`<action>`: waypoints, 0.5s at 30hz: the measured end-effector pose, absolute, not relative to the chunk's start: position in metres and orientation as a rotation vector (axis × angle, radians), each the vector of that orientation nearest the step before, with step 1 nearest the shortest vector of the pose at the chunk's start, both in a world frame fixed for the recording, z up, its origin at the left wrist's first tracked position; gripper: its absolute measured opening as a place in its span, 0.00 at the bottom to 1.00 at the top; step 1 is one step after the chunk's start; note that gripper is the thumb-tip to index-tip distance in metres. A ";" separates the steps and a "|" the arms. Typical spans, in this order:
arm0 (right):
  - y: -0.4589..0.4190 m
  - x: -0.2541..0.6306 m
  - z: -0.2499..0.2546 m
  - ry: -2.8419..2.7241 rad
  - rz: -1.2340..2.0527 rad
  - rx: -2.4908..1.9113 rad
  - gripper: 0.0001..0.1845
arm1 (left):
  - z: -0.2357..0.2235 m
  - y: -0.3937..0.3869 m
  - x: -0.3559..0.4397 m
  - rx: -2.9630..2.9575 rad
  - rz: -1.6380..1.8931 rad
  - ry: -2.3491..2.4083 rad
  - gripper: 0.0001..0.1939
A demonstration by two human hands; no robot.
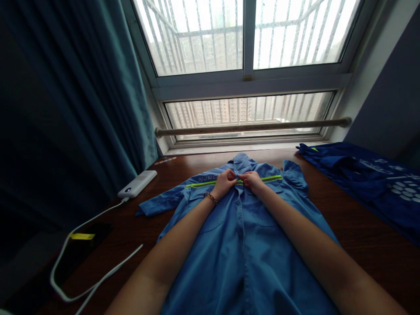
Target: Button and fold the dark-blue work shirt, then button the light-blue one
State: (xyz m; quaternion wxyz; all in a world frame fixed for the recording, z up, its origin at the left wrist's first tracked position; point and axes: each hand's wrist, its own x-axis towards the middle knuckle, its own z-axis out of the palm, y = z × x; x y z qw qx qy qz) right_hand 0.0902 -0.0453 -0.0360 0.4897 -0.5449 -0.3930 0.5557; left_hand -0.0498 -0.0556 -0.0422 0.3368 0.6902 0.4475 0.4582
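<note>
A blue work shirt (213,227) lies front side up on the dark wooden table, its collar toward the window and a yellow-green stripe across the chest. My left hand (225,181) pinches the edge of the front placket near that stripe; a bracelet circles the wrist. Close beside it, my right hand (252,180) pinches the other side of the placket, fingertips almost meeting the left ones. Whether a button is between the fingers is too small to make out. Below the hands, the placket runs down the middle of the shirt. The sleeves spread out to both sides.
A white power bank (138,183) with a white cable (98,214) lies on the left of the table (331,210). Folded dark blue cloth (364,175) with white print is at the right. A curtain (108,87) hangs left, and a rail (252,127) crosses the window behind.
</note>
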 end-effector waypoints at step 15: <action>-0.136 0.068 -0.046 -1.962 0.433 -1.402 0.12 | -0.051 -0.042 -0.051 1.388 1.173 1.262 0.09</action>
